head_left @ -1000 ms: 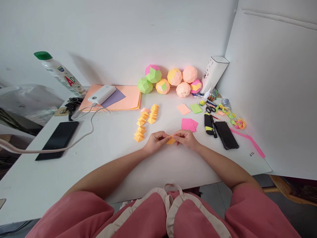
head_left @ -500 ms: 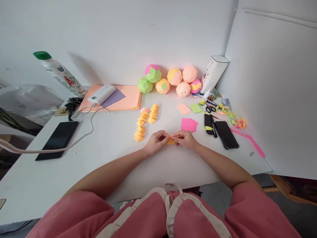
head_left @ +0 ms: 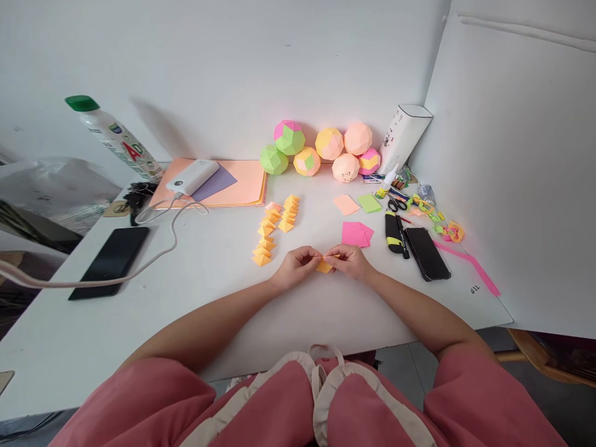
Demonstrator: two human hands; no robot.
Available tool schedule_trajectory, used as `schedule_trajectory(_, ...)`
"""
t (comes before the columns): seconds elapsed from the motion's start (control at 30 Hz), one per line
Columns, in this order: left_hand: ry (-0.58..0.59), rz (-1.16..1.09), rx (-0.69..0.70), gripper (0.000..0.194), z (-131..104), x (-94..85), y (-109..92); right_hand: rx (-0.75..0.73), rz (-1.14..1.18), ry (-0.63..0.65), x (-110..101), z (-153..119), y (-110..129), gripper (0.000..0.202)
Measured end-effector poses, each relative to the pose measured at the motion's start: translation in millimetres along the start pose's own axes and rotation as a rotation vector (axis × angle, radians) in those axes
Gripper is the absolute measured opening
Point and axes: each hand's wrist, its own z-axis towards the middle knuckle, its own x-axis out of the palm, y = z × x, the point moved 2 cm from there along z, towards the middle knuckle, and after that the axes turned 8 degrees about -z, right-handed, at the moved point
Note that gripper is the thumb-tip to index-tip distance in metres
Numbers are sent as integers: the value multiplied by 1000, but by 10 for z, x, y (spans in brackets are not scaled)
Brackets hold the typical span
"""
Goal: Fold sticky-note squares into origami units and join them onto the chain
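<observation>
Nearer me than the pink sheets [head_left: 357, 234] and a little to their left, I have an orange paper piece [head_left: 325, 266] pinched along its far edge between thumb and fingers of my left hand [head_left: 297, 268] and right hand [head_left: 352, 263]. I judge it nearly weightless, stiff along any fold yet easily bent or torn, hardly slippery; it's best taken lightly at the edges, fingertips only.

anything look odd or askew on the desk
Mildly: one peach folded-paper piece ends a row of orange folded-paper pieces, breaking its colour, and the bright pink square paper sheets lie fanned unevenly.
</observation>
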Motion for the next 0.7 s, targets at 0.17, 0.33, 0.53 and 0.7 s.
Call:
schedule_trajectory(0.17, -14, 74, 11, 25, -6, 17, 17, -35, -97, -13, 33, -32, 36, 14)
schedule_trajectory(0.33, 4, 91, 27, 18, -28, 27, -16, -12, -163, -19, 35, -55, 62, 8)
schedule_trajectory(0.53, -74, 14, 4, 12, -14, -13, -11, 10, -64, -59, -49, -11, 34, 8)
schedule_trajectory(0.7, -138, -42, 12, 13, -6, -46, -15, -4, 22, -124, -134, 24, 25, 11)
